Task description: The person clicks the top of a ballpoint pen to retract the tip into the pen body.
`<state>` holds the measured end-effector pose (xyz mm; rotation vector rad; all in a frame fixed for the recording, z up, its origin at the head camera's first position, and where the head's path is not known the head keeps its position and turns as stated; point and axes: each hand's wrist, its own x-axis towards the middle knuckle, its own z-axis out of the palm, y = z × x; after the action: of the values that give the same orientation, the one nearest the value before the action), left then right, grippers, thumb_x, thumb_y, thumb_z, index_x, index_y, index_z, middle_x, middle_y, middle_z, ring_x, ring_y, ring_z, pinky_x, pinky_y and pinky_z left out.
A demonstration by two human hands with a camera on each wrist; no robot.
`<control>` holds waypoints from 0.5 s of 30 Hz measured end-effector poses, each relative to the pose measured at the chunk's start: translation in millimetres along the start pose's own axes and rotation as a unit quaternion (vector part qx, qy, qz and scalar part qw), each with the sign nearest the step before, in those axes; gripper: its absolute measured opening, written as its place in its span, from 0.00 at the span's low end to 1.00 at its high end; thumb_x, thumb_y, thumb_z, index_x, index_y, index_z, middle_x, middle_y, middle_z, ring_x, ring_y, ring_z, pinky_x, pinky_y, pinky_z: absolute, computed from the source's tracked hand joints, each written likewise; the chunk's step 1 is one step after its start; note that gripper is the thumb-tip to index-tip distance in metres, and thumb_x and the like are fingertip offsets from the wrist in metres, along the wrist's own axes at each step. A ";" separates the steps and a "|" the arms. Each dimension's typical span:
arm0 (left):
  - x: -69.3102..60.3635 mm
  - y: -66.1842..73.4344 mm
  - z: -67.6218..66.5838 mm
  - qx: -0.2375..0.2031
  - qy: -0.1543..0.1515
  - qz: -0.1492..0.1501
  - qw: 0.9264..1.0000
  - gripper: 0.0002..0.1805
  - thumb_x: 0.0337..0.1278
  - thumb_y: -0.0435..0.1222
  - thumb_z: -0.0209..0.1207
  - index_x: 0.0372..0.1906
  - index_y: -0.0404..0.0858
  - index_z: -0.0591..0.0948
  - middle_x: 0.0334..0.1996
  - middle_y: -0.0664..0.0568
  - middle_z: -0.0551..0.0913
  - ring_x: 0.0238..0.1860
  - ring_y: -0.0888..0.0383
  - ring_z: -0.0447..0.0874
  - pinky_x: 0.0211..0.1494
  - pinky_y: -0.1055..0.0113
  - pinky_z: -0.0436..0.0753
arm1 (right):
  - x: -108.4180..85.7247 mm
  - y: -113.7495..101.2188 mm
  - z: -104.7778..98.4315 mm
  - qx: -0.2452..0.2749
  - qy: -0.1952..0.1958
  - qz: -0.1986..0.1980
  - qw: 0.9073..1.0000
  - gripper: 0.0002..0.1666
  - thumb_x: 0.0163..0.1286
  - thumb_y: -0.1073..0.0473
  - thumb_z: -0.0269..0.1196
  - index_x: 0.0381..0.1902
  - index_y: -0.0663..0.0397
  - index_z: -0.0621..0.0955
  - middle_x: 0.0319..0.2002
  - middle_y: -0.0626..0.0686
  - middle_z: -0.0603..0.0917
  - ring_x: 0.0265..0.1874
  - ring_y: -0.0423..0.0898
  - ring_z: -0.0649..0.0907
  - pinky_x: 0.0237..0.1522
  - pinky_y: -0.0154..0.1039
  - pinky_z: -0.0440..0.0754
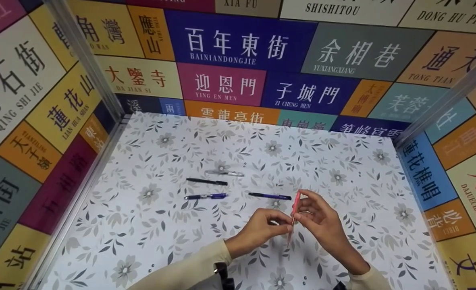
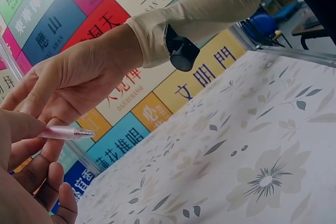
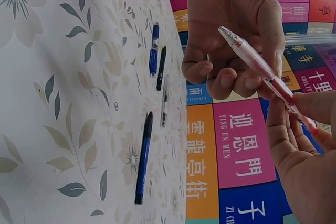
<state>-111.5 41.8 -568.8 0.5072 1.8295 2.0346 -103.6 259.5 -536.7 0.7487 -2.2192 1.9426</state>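
Note:
A pink click pen (image 1: pixel 296 203) is held above the table between both hands, its clear tip angled down towards the person. My left hand (image 1: pixel 256 227) pinches it near the lower half with thumb and forefinger. Higher up, my right hand (image 1: pixel 322 223) grips the pink end between thumb and fingertips. Seen from the right wrist, the pen (image 3: pixel 252 59) shows a ribbed pale grip and a silvery cone tip that points away from the right hand (image 3: pixel 299 145). The left hand's (image 3: pixel 236 19) other fingers are loosely curled beside the pen.
On the flowered tabletop (image 1: pixel 173 237) lie a blue pen (image 1: pixel 205 196), a black pen (image 1: pixel 206 181), a clear pen (image 1: pixel 226 173) and a dark blue pen with a black end (image 1: pixel 270 196). Panels with printed signs (image 1: pixel 238 44) stand around the table's back and sides.

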 end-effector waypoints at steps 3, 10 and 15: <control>0.3 -0.9 -0.8 0.007 0.002 0.001 1.000 0.12 0.66 0.32 0.72 0.50 0.29 0.92 0.40 0.57 0.93 0.41 0.67 0.88 0.49 0.69 0.88 | -0.7 1.4 0.5 0.005 0.004 0.004 1.000 0.40 0.69 0.83 0.67 0.78 0.65 0.73 0.49 0.70 0.83 0.50 0.51 0.89 0.52 0.38 0.89; -0.2 -2.3 -3.2 0.031 0.005 0.007 0.999 0.11 0.68 0.32 0.72 0.50 0.30 0.92 0.43 0.54 0.94 0.43 0.67 0.88 0.50 0.69 0.87 | -3.3 2.1 1.3 0.009 0.014 0.020 1.000 0.41 0.71 0.82 0.68 0.79 0.65 0.72 0.50 0.71 0.84 0.51 0.51 0.89 0.52 0.38 0.90; 0.3 -2.2 -6.1 0.045 0.005 0.016 0.999 0.11 0.69 0.32 0.72 0.50 0.31 0.93 0.43 0.51 0.94 0.43 0.67 0.88 0.50 0.68 0.87 | -5.4 2.6 1.6 0.020 0.019 0.025 0.999 0.41 0.71 0.82 0.67 0.80 0.66 0.70 0.51 0.73 0.84 0.52 0.51 0.89 0.51 0.39 0.90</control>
<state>-114.7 36.9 -571.6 0.5562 1.9383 1.9851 -99.6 259.8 -541.4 0.6615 -2.2046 2.0133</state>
